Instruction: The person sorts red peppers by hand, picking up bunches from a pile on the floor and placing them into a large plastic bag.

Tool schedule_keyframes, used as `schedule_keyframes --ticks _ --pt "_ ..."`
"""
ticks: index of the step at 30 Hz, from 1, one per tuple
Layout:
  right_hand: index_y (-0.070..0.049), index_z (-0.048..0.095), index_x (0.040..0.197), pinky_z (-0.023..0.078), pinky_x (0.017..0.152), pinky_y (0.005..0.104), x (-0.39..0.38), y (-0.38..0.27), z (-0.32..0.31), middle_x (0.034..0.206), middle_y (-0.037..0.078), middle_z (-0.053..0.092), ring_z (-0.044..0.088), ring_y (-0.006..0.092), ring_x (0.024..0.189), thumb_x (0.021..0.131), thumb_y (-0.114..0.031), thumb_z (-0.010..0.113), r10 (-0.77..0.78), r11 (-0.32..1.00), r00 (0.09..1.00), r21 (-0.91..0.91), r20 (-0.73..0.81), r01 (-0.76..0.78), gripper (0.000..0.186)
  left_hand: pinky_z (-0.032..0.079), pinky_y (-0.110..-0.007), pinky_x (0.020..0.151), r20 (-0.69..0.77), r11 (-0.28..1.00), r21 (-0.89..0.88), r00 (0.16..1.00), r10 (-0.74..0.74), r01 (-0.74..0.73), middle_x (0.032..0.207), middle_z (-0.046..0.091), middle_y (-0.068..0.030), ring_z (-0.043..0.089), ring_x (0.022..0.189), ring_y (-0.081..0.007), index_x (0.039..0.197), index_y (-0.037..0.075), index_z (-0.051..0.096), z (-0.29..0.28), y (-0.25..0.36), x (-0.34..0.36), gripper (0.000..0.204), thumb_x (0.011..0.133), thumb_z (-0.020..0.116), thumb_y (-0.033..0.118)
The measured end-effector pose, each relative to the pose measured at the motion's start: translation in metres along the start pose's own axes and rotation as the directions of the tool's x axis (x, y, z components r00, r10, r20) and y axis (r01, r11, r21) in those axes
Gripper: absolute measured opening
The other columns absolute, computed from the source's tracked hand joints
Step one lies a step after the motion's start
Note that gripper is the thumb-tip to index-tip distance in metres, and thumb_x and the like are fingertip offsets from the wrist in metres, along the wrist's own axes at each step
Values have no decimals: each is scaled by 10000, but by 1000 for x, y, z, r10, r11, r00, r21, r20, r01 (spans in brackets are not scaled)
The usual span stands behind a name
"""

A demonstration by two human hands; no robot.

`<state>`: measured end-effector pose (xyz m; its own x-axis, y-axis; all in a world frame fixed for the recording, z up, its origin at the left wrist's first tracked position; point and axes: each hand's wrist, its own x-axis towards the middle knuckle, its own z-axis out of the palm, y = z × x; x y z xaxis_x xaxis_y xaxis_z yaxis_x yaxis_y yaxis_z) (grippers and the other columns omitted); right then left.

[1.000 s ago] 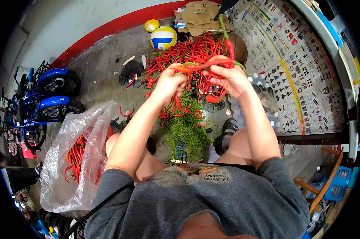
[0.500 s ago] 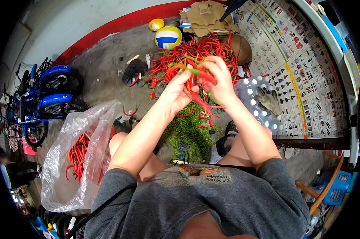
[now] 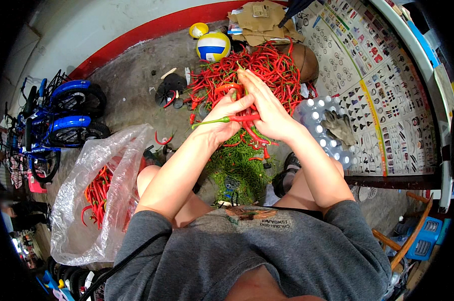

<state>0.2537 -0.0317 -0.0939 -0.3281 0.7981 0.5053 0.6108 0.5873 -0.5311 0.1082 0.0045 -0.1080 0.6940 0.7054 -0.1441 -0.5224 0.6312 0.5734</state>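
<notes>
My left hand (image 3: 226, 119) and my right hand (image 3: 268, 106) meet in front of me, with red chili peppers caught between them. One red chili pepper (image 3: 243, 118) lies crosswise at the base of the thumbs, its green stem pointing left. Another red chili curves above the left fingers, and more tips hang below the palms. The right hand's fingers are straight and pressed together; the palms hide part of the bunch. Behind the hands spreads a big pile of red chilies (image 3: 279, 67). Below them is a heap of green stems (image 3: 239, 175).
A clear plastic bag (image 3: 69, 220) holding red chilies stands at left. Blue bicycles (image 3: 69, 123) are beyond it. Around the pile are a volleyball (image 3: 213, 46), a brown ball (image 3: 306, 62), cardboard (image 3: 262, 22), and bottles (image 3: 315, 115) with a glove (image 3: 339, 127) on top.
My hands have come together palm to palm around the chilies; before, the fingers were apart and curled. One chili now points its stem left across the left hand.
</notes>
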Motion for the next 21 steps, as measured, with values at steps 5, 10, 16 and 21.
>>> schedule_keyframes --ticks 5,10,16,21 --pt "-19 280 1357 228 1080 424 -1 -3 -7 1408 200 272 245 340 1324 650 15 608 18 999 998 -29 61 -17 780 468 -357 873 74 985 162 995 -63 51 1101 553 -94 561 1023 -207 1208 65 435 2 -4 0 464 795 646 71" --pt "-45 284 1357 237 1069 437 -1 -2 -7 1412 185 272 252 348 1320 633 13 602 -67 997 997 27 -32 68 793 497 -295 704 5 996 61 998 -64 63 944 598 -67 597 827 -156 1079 56 519 -3 -4 3 295 800 612 80" --pt "-72 406 1306 275 1049 439 -1 -3 -12 1383 173 333 301 348 1295 660 -18 612 -91 988 995 -127 -31 86 680 423 -229 518 14 999 33 999 42 -43 773 593 -7 551 638 -97 928 79 573 -1 -1 4 116 813 559 92" --pt "-117 531 1210 352 993 462 -2 -2 -12 1334 130 416 376 360 1242 703 -85 618 -158 930 986 -342 -50 132 515 483 -267 596 -57 999 -7 997 43 -43 871 606 -34 589 723 -135 1013 79 560 -4 3 2 207 807 552 71"
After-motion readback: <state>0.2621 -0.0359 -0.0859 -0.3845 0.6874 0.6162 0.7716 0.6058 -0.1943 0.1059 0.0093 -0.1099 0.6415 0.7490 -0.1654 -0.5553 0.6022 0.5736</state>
